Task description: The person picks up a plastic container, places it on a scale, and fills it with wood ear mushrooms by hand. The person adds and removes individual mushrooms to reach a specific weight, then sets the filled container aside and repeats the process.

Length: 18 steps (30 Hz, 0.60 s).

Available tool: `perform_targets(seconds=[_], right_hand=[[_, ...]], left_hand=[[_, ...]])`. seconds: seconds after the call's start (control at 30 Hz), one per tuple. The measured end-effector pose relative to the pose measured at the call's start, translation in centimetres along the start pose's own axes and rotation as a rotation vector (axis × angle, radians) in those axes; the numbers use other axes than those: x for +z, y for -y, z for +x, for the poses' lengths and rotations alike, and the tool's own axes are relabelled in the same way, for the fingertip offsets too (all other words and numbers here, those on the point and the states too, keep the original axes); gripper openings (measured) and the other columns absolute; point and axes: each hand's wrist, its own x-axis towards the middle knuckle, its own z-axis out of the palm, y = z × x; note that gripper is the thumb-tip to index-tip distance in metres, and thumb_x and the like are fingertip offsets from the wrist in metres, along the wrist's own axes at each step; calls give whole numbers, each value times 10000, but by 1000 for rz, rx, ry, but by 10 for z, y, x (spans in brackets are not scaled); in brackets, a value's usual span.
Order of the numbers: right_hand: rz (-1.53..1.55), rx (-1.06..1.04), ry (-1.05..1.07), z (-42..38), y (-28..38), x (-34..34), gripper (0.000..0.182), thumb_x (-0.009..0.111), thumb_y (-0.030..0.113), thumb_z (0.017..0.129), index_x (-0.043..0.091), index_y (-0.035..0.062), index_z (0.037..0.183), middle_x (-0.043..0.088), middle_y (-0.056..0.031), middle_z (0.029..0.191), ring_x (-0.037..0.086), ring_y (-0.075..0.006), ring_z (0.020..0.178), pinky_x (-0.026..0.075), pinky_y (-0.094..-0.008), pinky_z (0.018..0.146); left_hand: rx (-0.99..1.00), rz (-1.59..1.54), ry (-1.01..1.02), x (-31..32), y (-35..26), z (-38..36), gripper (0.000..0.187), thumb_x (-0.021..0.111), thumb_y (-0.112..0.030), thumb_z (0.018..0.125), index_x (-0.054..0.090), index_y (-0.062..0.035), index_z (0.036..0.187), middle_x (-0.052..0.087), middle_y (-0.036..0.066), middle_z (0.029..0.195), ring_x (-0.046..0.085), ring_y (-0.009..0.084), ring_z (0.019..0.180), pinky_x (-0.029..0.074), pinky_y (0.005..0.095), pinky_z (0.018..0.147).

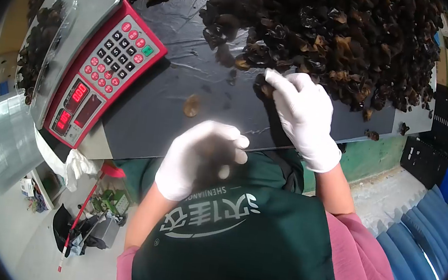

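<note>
Both hands wear white gloves. My left hand [183, 157] is cupped in front of the apron at the near table edge, fingers curled around a dark, blurred clump [216, 153] that looks like wood ear mushrooms. Thumb and fingers of my right hand [305, 119] pinch together at a dark wood ear mushroom [265, 86] by the front of a large heap. That heap of dark brown wood ear mushrooms [324, 35] covers the back and right of the table. A lone brownish translucent piece [192, 105] is over the dark sheet, just beyond my left hand.
A red scale [106, 60] with keypad and lit digits stands on the left, its metal tray [87, 5] beside a clear container [48, 37] of dark pieces. Black plastic [181, 74] covers the table. Black crates [440, 131] and blue corrugated material [427, 246] are at right.
</note>
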Motion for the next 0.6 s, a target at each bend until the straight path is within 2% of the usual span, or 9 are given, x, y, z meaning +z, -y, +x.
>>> perform_targets(seconds=[0.07,0.1,0.23,0.33,0.47,0.53,0.6], right_hand=[[47,-98,-67,-5,-11,13,335,773,52,791,727,165,1103,581,2,811,552,-220,659,431,-353,601],[113,-59,-115,-7,-8,9,309,790,45,771,721,149,1054,611,-10,831,573,-218,676,441,-349,612],[230,-24,-131,-27,-9,-5,350,782,-88,772,698,73,1071,664,-65,874,636,-237,736,503,-345,650],[143,-99,-165,-36,-9,-17,384,784,-82,773,688,91,1103,665,-37,843,620,-224,688,476,-332,616],[247,-132,-34,-35,5,-33,383,768,-87,765,693,89,1097,675,-10,776,593,-218,609,461,-329,613],[327,-223,-60,-34,21,-30,406,816,38,708,755,132,1099,705,10,908,604,-164,697,420,-318,603],[278,-176,-154,-36,23,-23,384,800,50,749,743,126,1121,717,-13,966,624,-172,730,440,-319,636]], left_hand=[[36,45,22,0,1,1,428,489,-471,1026,689,-100,1100,711,139,1094,696,268,898,478,303,587],[61,78,28,1,1,1,437,487,-472,1025,687,-96,1123,709,141,1099,695,265,898,474,299,579],[98,160,19,6,0,1,520,472,-491,1027,646,-67,1272,702,153,1147,700,270,931,508,305,578],[79,168,40,12,-1,6,601,459,-516,1029,595,-41,1372,696,166,1189,707,276,964,551,318,612],[51,195,105,12,-4,10,668,454,-557,1024,569,-26,1413,692,180,1214,719,277,968,567,320,625],[22,174,120,12,-4,11,684,447,-573,1022,570,-22,1409,693,184,1211,722,285,962,556,317,612],[-2,169,106,13,-5,12,695,437,-582,1022,572,-16,1404,694,187,1208,722,289,953,544,314,602]])
